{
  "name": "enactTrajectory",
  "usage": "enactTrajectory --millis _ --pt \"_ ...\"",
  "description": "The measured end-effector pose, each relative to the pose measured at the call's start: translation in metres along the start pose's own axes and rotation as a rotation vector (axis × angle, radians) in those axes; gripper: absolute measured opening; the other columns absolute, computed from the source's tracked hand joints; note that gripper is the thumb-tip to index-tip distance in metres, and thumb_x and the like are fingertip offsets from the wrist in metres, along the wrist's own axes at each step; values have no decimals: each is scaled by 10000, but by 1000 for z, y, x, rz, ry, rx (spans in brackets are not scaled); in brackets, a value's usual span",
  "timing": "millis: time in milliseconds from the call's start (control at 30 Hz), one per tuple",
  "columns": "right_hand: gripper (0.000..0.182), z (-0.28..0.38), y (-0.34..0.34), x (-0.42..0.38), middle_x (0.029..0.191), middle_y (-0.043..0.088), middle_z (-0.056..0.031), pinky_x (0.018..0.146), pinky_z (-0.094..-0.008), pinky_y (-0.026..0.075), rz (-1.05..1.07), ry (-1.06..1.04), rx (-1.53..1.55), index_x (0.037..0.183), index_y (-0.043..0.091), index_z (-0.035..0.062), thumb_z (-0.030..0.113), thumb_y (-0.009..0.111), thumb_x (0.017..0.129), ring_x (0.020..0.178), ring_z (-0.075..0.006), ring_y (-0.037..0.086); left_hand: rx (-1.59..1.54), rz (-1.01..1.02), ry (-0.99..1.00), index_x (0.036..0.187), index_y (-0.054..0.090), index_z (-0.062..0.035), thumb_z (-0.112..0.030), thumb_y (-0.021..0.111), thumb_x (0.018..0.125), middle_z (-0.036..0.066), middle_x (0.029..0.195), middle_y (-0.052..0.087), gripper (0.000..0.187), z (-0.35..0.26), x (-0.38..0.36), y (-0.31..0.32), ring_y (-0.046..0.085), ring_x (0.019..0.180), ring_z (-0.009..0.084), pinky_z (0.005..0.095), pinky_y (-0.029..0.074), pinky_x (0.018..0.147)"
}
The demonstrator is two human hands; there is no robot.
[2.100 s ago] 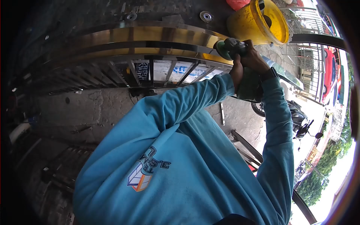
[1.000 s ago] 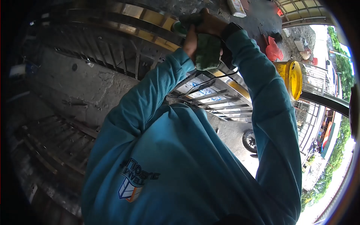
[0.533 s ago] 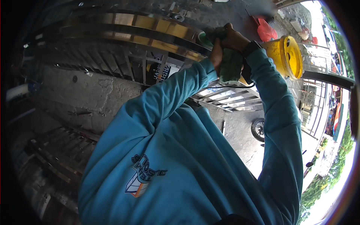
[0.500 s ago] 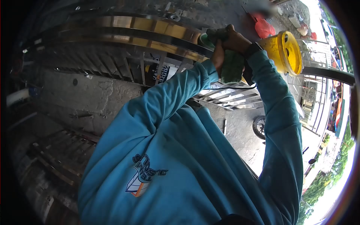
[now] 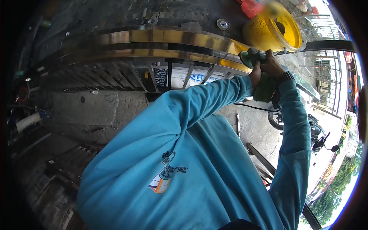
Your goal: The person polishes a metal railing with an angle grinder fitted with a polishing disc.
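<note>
An angle grinder [image 5: 256,56] with a green disc is gripped in both my hands at the right end of a shiny, gold-reflecting metal bar [image 5: 153,37]. My left hand [image 5: 255,75] is closed on the near side of the tool. Higher up, my right hand [image 5: 273,64] wraps round it close to the head, a dark band on that wrist. The disc's edge is right at the bar's face. Dark green wrapping [image 5: 265,89] covers the grinder's body below my hands, and a black cable [image 5: 257,108] trails from it.
A yellow bucket [image 5: 264,32] lies on its side just beyond the grinder. A loose disc [image 5: 222,24] rests on the dark worktop [image 5: 168,13]. Barred metalwork [image 5: 115,74] hangs below the shiny bar. A motorbike [image 5: 316,132] stands at the right.
My hands and the grinder have moved right and slightly down in view, toward the bar's right end. The view has shifted too, showing more of the worktop and the motorbike.
</note>
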State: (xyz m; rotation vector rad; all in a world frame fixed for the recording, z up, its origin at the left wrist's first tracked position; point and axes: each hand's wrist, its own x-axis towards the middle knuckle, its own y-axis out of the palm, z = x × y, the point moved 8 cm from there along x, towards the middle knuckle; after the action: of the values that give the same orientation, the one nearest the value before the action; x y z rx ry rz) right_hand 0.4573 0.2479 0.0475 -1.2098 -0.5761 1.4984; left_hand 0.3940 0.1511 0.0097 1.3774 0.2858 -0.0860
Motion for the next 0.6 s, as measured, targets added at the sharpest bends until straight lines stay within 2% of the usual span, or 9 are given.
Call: enactTrajectory --millis 33,67,133,267,333,400,433,500,600 --pt "816 -4 1 1 1116 613 -363 906 -445 514 -2 19 2 1257 317 -86 393 761 767 1078 -468 635 -13 -29 -15 1151 611 -2 -874 140 844 187 878 679 1037 1 -3 2 650 730 344 491 556 701" --pt "805 -7 3 3 1113 612 -365 904 -448 513 -5 40 4 1248 327 -88 387 763 767 1077 -468 635 -15 -27 -9 1151 611 -2 -874 140 844 187 878 679 1037 -2 -9 3 650 730 344 491 556 701" --pt "800 17 3 5 1109 614 -369 898 -455 518 -23 8 -26 1239 333 -98 383 762 765 1068 -472 639 32 -10 15 1233 572 -23 -856 187 861 187 1002 683 990 -10 -21 -1 663 821 366 526 558 794" --pt "808 84 17 30 1118 613 -375 907 -458 523 53 -34 -133 1228 354 -112 385 771 747 1072 -472 637 -9 100 110 1210 576 -23 -849 189 867 181 968 681 975 -46 -63 -4 664 812 360 512 562 771" --pt "816 125 23 47 1119 615 -373 910 -457 524 53 -63 -170 1226 363 -117 389 777 737 1075 -473 635 -48 22 261 1158 592 -14 -849 181 867 182 925 669 976 -76 -81 -19 662 804 355 512 559 754" --pt "839 170 32 63 1115 623 -366 909 -455 528 91 -157 -190 1224 379 -125 399 791 715 1077 -471 635 -53 46 324 1142 598 -7 -851 180 865 184 914 664 982 -100 -108 -23 662 805 354 514 559 754" --pt "839 171 43 86 1115 623 -366 909 -455 528 102 -170 -208 1224 379 -125 399 791 715 1077 -471 635 -46 59 369 1127 603 0 -853 178 862 187 902 659 990 -112 -125 -24 663 805 353 516 560 755" --pt "862 195 76 133 1113 627 -362 907 -449 531 118 -587 -246 1228 393 -129 415 801 697 1078 -465 638 -68 63 387 1123 607 7 -855 175 860 193 907 660 999 -132 -164 -23 664 804 356 518 562 755" --pt "870 249 92 160 1116 625 -365 905 -443 534 191 -583 -312 1219 401 -139 431 798 694 1082 -454 640 -87 17 436 1135 600 26 -856 162 857 208 915 660 1024 -158 -216 -22 664 804 364 513 569 748"
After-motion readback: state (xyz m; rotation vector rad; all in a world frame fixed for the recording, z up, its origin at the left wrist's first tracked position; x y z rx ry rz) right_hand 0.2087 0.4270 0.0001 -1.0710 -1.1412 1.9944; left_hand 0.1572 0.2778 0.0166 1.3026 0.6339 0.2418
